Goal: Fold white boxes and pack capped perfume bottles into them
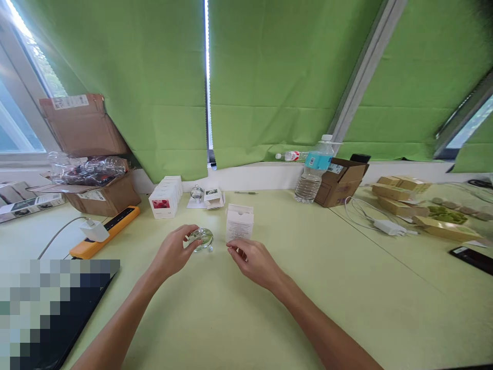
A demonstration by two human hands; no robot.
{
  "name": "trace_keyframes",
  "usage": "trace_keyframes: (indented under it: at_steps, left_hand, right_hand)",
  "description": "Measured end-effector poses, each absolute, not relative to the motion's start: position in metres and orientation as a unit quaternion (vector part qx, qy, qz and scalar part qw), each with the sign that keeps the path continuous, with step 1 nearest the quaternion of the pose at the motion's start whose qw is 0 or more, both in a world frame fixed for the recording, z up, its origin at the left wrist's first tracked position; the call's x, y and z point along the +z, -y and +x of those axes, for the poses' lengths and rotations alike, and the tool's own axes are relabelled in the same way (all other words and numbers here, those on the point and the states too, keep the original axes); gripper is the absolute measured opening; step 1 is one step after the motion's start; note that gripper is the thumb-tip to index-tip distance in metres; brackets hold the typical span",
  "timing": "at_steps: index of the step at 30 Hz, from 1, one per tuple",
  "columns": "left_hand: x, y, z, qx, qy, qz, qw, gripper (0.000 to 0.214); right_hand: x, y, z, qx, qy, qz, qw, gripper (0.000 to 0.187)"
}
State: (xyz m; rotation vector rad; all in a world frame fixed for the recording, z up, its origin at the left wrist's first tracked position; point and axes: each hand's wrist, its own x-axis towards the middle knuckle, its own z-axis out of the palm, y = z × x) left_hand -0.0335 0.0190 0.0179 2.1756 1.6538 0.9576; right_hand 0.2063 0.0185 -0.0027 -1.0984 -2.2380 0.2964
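My left hand (175, 250) is closed around the side of a small, round, clear glass vessel (203, 238) with a knob on top, at the table's middle. A small clear piece (210, 249) shows at the vessel's lower right; whether it is part of the vessel I cannot tell. Just right of it stands a white carton (239, 222) with printed text and its top flap up. My right hand (252, 259) is in front of the carton's lower edge, thumb and fingers drawn together in a pinch. What they hold, if anything, is too small to make out.
Behind are a row of white boxes (165, 197), another glass vessel (196, 192), a small opened box (213, 197) and a pen (246, 192). An orange power strip (106, 234) lies left. A large water bottle (311, 172) and a cardboard box (341, 181) stand back right.
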Motion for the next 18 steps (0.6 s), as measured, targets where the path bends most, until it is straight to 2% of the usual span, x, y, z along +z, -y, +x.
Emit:
trace_keyframes:
  at_steps: [9,18]
  left_hand:
    - [0.0245,-0.0126,-0.0330,0.283,-0.501,0.780,0.245,0.018]
    - [0.0271,-0.0081,-0.0311,0.259,-0.491,0.773,0.308,0.020]
  right_hand:
    - [-0.0025,-0.0172,0.2050,0.113,0.853,-0.420,0.290,0.024]
    - [-0.0060,-0.0164,0.2033,0.115,0.854,-0.425,0.277,0.023]
